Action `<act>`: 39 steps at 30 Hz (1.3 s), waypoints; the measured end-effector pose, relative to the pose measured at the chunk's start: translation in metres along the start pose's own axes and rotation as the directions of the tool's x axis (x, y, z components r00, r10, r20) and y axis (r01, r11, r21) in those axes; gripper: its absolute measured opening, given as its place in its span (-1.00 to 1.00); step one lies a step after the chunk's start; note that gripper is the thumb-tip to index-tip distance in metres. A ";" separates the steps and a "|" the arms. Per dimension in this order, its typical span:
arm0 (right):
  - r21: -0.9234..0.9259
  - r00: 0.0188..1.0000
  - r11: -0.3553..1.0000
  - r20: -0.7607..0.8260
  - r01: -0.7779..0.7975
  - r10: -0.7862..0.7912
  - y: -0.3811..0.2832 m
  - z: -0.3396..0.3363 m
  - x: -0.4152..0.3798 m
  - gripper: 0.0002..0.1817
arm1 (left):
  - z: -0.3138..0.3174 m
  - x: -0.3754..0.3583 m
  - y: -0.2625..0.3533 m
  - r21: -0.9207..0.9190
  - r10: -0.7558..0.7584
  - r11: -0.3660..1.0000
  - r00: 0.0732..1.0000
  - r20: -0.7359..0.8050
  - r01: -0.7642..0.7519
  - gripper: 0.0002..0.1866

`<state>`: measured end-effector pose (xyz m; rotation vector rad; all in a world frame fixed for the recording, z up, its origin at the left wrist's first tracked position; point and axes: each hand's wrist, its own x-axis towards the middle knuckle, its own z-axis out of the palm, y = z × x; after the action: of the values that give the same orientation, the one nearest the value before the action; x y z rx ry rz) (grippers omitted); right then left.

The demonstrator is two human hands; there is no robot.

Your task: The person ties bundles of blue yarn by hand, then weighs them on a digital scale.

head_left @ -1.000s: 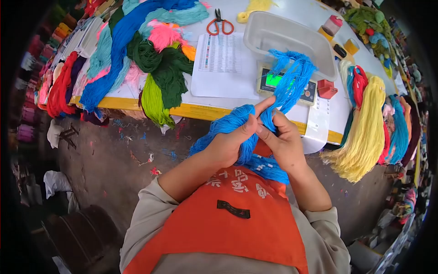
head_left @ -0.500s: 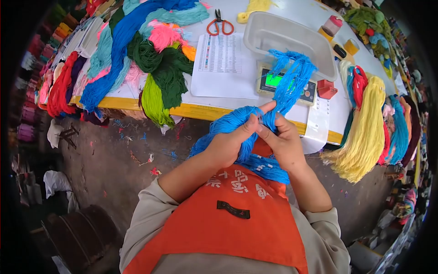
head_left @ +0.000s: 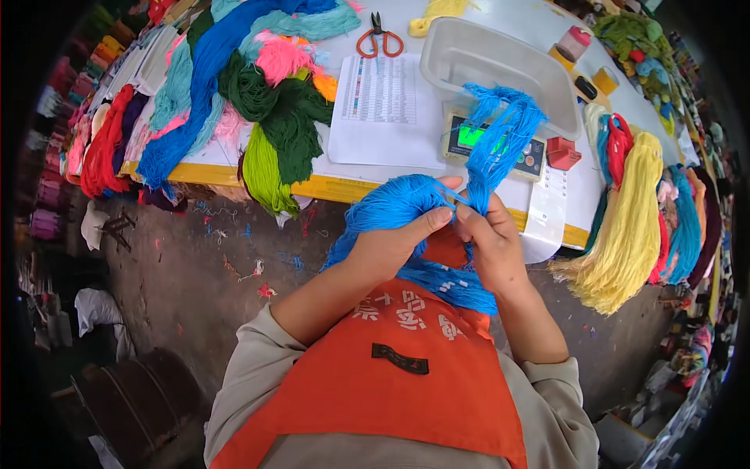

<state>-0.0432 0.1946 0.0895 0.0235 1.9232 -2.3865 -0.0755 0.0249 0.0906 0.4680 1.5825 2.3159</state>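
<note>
Blue yarn [head_left: 387,207] bunches over my left hand [head_left: 410,234], whose fingers are closed on it with the thumb on top. Close beside it, my right hand [head_left: 488,238] pinches the blue yarn where it narrows into a bundle. A few strands stretch between the two hands. From my right hand the yarn runs up across a digital scale [head_left: 451,144] with a lit green display, its loose end resting at the rim of a clear plastic tub [head_left: 445,55]. More blue yarn hangs below, against my orange apron [head_left: 398,391].
Red-handled scissors [head_left: 380,43] and a printed sheet [head_left: 383,117] lie on the white table. Coloured skeins cover its left side, including a dark green skein [head_left: 293,129]. A pale yellow skein [head_left: 621,234] hangs over the right edge. A red block [head_left: 562,154] stands beside the scale.
The blue yarn over my left hand has risen slightly and spread. My right hand has turned a little, and thin strands now show pulled between the hands.
</note>
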 end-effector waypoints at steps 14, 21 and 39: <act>-0.250 0.904 0.962 0.377 -0.110 0.201 -0.021 -0.031 -0.016 -0.78 | -0.022 -0.004 0.022 0.014 -0.407 0.904 0.850 0.334 0.427 -0.69; -0.663 0.877 0.661 0.013 -0.352 0.480 -0.012 -0.167 -0.083 -0.81 | -0.168 -0.024 0.083 -0.463 -0.024 0.884 0.986 -0.165 -0.056 -0.91; -0.656 0.921 0.746 0.352 0.115 0.167 -0.048 -0.047 -0.039 -0.81 | -0.007 0.008 0.001 0.084 -0.061 0.996 0.880 0.472 0.024 -0.46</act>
<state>-0.0091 0.2522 0.1284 -0.4303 2.3873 -1.3852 -0.0855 0.0222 0.0899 0.9287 1.4164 1.9112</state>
